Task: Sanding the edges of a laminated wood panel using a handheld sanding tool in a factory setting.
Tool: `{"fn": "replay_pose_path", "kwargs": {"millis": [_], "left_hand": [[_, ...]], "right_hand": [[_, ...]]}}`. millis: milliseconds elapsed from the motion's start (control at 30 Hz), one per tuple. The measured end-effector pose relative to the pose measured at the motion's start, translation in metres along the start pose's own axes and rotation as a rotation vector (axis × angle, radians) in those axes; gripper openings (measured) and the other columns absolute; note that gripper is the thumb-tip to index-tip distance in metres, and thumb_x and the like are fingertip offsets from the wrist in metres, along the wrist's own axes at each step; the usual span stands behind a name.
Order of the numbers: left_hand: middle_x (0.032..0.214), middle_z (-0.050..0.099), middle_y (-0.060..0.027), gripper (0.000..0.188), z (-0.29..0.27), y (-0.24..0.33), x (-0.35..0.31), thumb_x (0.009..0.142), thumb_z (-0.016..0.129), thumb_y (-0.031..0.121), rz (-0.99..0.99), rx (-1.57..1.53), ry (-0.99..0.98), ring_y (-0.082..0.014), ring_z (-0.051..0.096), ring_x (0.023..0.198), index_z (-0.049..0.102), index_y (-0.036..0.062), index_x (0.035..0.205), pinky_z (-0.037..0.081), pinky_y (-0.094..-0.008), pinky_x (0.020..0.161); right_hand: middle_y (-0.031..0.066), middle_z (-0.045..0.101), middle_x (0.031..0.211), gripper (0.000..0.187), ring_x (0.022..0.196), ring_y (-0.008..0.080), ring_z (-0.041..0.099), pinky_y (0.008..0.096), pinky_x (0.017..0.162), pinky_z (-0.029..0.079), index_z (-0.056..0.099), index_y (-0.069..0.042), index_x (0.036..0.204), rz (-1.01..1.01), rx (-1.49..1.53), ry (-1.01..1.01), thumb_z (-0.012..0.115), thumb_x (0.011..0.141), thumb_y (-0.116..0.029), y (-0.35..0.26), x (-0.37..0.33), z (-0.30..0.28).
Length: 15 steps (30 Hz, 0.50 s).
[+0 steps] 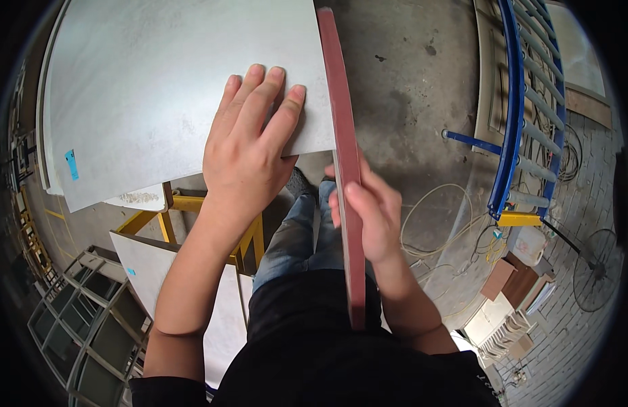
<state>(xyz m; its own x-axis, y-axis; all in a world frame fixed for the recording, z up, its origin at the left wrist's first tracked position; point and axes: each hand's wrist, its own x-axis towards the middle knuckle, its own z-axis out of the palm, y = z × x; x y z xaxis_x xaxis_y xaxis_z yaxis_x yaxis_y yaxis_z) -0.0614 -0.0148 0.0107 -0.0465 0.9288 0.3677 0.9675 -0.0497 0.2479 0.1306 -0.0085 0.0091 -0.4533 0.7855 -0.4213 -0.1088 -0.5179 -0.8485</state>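
Observation:
A large pale grey panel [144, 88] lies flat in front of me on the left, with a small blue piece of tape near its left corner. My left hand [249, 142] rests on the panel near its right front corner, fingers spread over the top and the thumb at the front edge. In my right hand [371, 210] is a long, narrow reddish bar [344, 122], thumb on the near side and fingers around it. The bar stretches from my waist to the far end of the panel, running along the panel's right edge; whether it touches that edge I cannot tell.
A blue-framed roller conveyor [541, 102] stands at the far right, with a cable [443, 190] looped on the concrete floor. Below the panel are a yellow stand [166, 227] and another pale sheet [148, 261]. Metal frames [100, 319] are at lower left, a fan [597, 270] at right.

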Motion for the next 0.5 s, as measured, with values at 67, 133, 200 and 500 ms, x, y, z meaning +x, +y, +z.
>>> {"fn": "replay_pose_path", "kwargs": {"millis": [67,133,200,500], "left_hand": [[0.122,0.063,-0.0143,0.050,-0.002,0.001,0.003,0.064,0.071,0.000,-0.010,-0.002,0.016,-0.0343,0.059,0.120,0.068,0.0083,0.113,0.045,-0.0482,0.106],[0.122,0.063,-0.0142,0.049,-0.001,0.002,0.004,0.065,0.071,0.000,-0.006,-0.006,0.024,-0.0341,0.059,0.120,0.068,0.0084,0.112,0.045,-0.0481,0.106],[0.122,0.063,-0.0142,0.047,0.000,0.001,0.003,0.066,0.070,-0.001,-0.001,-0.005,0.032,-0.0339,0.059,0.120,0.068,0.0084,0.112,0.045,-0.0480,0.106],[0.126,0.061,-0.0116,0.074,0.001,0.000,0.003,0.047,0.079,-0.003,-0.008,0.003,0.024,-0.0339,0.056,0.124,0.067,0.0108,0.119,0.045,-0.0486,0.107]], "right_hand": [[0.0030,0.059,0.097,0.054,0.075,0.0056,0.051,0.0206,0.066,0.043,0.042,0.005,0.144,-0.003,-0.012,-0.002,0.053,0.095,-0.013,-0.004,0.018,0.001],[0.0051,0.060,0.104,0.054,0.079,0.0070,0.053,0.0198,0.070,0.043,0.042,0.008,0.143,-0.016,-0.046,0.004,0.053,0.094,-0.012,-0.007,0.020,0.001],[0.0054,0.060,0.104,0.054,0.079,0.0071,0.053,0.0198,0.070,0.043,0.042,0.008,0.144,-0.027,-0.048,0.015,0.053,0.094,-0.012,-0.003,0.008,0.001],[0.0085,0.060,0.108,0.056,0.085,0.0084,0.054,0.0211,0.074,0.045,0.040,0.010,0.144,-0.021,-0.017,0.020,0.054,0.093,-0.010,0.000,0.009,-0.002]]}}
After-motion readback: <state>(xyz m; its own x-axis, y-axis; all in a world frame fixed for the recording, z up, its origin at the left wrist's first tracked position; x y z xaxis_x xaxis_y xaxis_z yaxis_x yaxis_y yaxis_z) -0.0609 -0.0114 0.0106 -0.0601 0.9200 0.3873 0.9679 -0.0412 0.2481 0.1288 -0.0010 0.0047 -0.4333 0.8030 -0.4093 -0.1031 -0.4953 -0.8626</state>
